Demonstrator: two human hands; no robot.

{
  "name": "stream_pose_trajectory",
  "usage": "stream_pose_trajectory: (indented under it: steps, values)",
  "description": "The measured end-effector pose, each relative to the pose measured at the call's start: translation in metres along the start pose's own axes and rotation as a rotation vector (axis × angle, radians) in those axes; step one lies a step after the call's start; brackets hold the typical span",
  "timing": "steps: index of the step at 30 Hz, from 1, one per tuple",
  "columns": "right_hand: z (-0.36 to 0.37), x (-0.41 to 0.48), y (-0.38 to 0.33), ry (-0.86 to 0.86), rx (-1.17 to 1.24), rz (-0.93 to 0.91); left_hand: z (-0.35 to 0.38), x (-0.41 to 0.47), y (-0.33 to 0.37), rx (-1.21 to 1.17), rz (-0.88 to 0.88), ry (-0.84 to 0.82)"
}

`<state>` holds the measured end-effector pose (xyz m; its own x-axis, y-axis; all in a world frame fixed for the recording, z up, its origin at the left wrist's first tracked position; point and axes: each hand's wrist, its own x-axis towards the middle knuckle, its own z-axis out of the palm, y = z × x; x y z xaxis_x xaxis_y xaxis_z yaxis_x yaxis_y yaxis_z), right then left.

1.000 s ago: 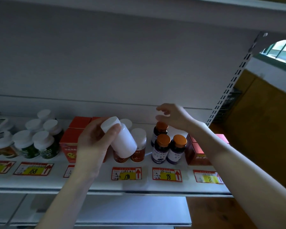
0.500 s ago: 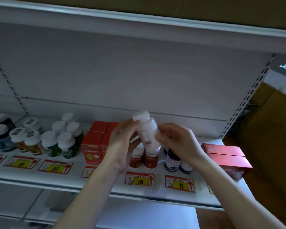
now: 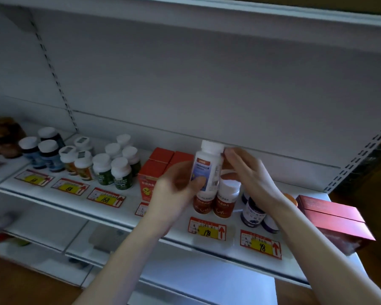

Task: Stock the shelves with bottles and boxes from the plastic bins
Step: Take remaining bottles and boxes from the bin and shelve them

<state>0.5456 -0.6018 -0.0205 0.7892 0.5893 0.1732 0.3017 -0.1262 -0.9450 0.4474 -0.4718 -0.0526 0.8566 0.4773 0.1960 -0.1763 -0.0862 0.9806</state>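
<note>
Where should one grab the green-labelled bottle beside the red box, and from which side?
Probably by its white cap, from the front and above. The green-labelled bottle stands upright with a twin bottle close on one side and the red box on the other, crowding its sides; the cap is clear.

Glossy plastic bottle (image 3: 207, 166) (matt shelf (image 3: 176, 233))

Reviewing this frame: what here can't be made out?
All in the head view:
- The right hand is motion-blurred; whether it touches the white bottle is unclear.
- The bottle's label print is too small to read.
- The left hand covers part of a price tag and the red boxes.
- The right forearm hides most of the orange-capped bottle.
- The brown jars at the left edge are blurred and dark.
</note>
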Motion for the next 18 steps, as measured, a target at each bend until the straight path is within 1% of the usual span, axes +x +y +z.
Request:
stream_pose_trajectory:
  steps: [1, 3, 5, 7, 8, 10, 11, 13, 15, 18]
  values:
    - [0.009, 0.005, -0.006, 0.000, 0.009, -0.032, -0.007, -0.003, -0.001, 0.037, 0.028, 0.002]
    - [0.029, 0.016, -0.015, -0.031, -0.078, -0.095, -0.023, -0.012, -0.002, 0.092, 0.052, 0.035]
    - [0.055, 0.025, -0.023, -0.081, -0.175, -0.115, -0.046, -0.019, -0.006, 0.161, 0.058, 0.094]
    - [0.084, 0.031, -0.029, -0.128, -0.189, -0.131, -0.074, -0.027, -0.010, 0.265, 0.086, 0.131]
    - [0.100, 0.034, -0.032, -0.145, -0.185, -0.149, -0.090, -0.031, -0.012, 0.348, 0.123, 0.146]
    - [0.135, 0.037, -0.037, -0.187, -0.172, -0.168, -0.124, -0.040, -0.016, 0.606, 0.223, 0.175]
    - [0.154, 0.040, -0.040, -0.201, -0.176, -0.176, -0.144, -0.046, -0.020, 0.740, 0.240, 0.191]
    - [0.195, 0.045, -0.047, -0.220, -0.170, -0.192, -0.188, -0.059, -0.025, 0.995, 0.199, 0.198]
    - [0.240, 0.050, -0.055, -0.233, -0.189, -0.231, -0.238, -0.072, -0.032, 1.214, 0.205, 0.193]
    - [0.315, 0.056, -0.071, -0.235, -0.220, -0.286, -0.319, -0.091, -0.043, 1.354, 0.166, 0.191]
